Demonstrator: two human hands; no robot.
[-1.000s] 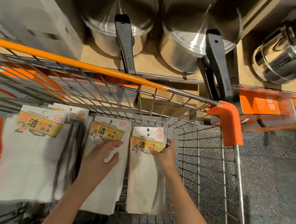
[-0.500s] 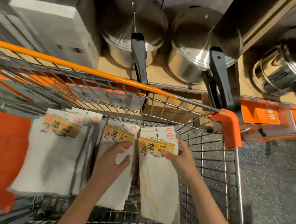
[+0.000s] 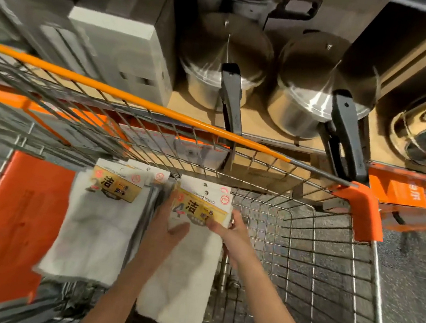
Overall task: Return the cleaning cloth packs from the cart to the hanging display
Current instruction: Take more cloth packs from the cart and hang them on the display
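Location: cart (image 3: pixel 368 209), wire basket, parked against shelf of steel pots (image 3: pixel 307 92).
Right pack (image 3: pixel 188 261): white cloths, yellow header card; lies in basket.
Left hand (image 3: pixel 167 232): flat on the right pack, fingers straight, nothing grasped.
Right hand (image 3: pixel 232 231): thumb and fingers pinch the pack's header card edge.
Left stack (image 3: pixel 100 227): more packs just beside, untouched.
Risk: one-edge pinch may let stacked packs slide apart; loose cloth could snag wire mesh.
Display: hanging hooks not in view.
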